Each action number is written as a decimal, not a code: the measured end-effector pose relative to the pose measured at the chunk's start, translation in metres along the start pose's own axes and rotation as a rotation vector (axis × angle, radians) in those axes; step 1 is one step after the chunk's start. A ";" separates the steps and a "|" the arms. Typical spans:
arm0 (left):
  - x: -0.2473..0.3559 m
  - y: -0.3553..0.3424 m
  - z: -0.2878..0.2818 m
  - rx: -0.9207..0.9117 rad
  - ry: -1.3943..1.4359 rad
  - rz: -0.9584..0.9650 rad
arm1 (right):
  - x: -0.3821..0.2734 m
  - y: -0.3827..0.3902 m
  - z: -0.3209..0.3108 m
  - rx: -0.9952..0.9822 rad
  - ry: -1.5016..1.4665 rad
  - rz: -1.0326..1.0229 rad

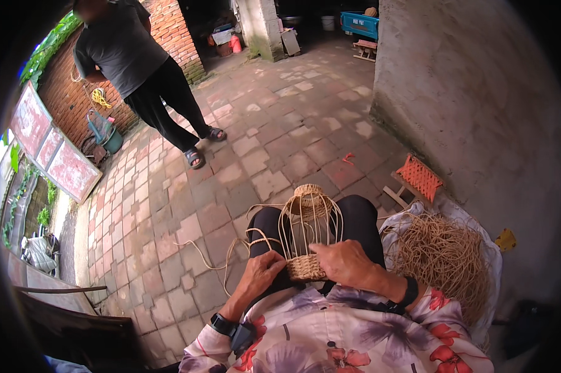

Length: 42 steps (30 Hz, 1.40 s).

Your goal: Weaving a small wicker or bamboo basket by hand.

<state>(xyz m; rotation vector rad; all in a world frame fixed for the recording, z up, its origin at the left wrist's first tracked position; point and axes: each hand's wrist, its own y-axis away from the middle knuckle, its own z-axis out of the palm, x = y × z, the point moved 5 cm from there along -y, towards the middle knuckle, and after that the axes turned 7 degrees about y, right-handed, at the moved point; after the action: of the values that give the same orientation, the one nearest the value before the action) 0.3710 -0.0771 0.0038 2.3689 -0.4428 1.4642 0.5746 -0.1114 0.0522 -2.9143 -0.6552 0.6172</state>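
On my lap lies a partly woven basket. Tightly woven bands show at its near and far ends, with bare curved ribs between them. My left hand is closed at the left edge of the near band, thumb and fingers pinched together there. My right hand grips the right side of the same band, its index finger bent toward the ribs. What lies under my fingers is partly hidden. From the basket's left side a loose straw cord trails over my knee to the paving.
At my right a pale sack holds a heap of straw cord. Behind it is a low stool with an orange woven seat, beside a concrete wall. A person stands ahead on the left, on the brick paving.
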 end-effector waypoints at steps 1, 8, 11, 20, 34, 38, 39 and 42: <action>-0.002 0.002 -0.001 0.009 -0.011 -0.014 | 0.004 -0.003 -0.005 0.090 -0.040 0.008; -0.001 0.001 -0.001 -0.007 0.013 -0.138 | 0.066 -0.055 -0.013 0.246 0.090 0.233; -0.001 0.002 0.000 -0.012 0.054 -0.129 | 0.076 -0.071 -0.005 0.286 0.067 0.230; -0.004 0.001 -0.001 -0.009 0.073 -0.106 | 0.051 -0.042 0.002 0.121 0.067 0.190; -0.001 0.003 -0.005 -0.018 0.075 -0.165 | 0.009 0.018 0.003 -0.002 -0.146 0.078; 0.001 0.004 -0.005 -0.016 0.067 -0.160 | 0.018 0.011 -0.001 0.000 -0.170 0.104; 0.000 0.004 -0.006 -0.012 0.069 -0.170 | 0.025 0.006 -0.009 0.088 -0.145 0.112; -0.001 0.005 -0.006 -0.012 0.057 -0.173 | 0.050 -0.016 -0.025 0.228 -0.109 0.223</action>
<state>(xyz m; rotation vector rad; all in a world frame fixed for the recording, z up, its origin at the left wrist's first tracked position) 0.3631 -0.0789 0.0057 2.2861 -0.2254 1.4410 0.6194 -0.0760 0.0592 -2.7729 -0.2484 0.8204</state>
